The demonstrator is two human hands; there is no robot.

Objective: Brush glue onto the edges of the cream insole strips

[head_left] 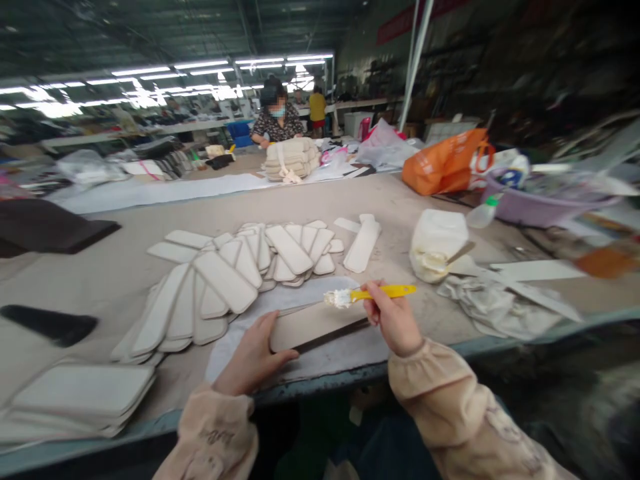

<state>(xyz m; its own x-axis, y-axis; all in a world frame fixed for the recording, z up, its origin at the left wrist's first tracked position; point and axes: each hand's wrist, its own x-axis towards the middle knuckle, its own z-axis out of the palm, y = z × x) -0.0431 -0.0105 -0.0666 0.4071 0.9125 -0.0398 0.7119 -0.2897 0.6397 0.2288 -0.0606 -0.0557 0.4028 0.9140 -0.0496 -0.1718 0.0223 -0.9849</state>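
My right hand (395, 320) is closed round a brush with a yellow handle (387, 292). White paste coats its bristles (338, 298), held just over a stack of long beige panels (315, 325). At the stack's left end is my left hand (257, 353), thumb on the near side and fingers on the far side, gripping it. The stack lies on a white sheet (345, 355) at the table's near edge. Beyond it spread many loose pale panels with rounded corners (225, 280).
A white plastic jug (437, 240) with paste at its cut opening stands right, beside a crumpled cloth (480, 307). Farther back are an orange bag (445, 163) and a purple basin (535, 203). More panels (85, 390) lie front left. A person (280, 127) works across the table.
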